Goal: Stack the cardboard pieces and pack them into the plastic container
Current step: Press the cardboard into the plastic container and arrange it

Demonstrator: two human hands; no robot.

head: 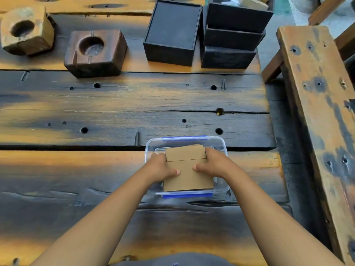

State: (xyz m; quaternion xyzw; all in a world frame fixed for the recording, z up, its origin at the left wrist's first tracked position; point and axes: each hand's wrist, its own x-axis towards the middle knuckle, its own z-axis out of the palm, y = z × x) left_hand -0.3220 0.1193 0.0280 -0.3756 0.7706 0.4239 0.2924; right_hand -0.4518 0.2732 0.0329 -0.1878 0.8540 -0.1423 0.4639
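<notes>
A clear plastic container (221,144) with blue clips on its near and far sides sits on the wooden table in front of me. A stack of brown cardboard pieces (187,175) lies over its opening, the smaller pieces on top toward the far side. My left hand (160,168) grips the stack's left edge, thumb resting on top. My right hand (216,164) grips the right edge the same way. Both hands are partly inside the container's rim. The container's bottom is hidden by the cardboard.
Two wooden blocks (95,52) with round hollows stand at the far left. Black boxes (172,32) and a stack of black trays (233,35) stand at the far middle. A wooden bench (317,96) runs along the right, past the table's edge.
</notes>
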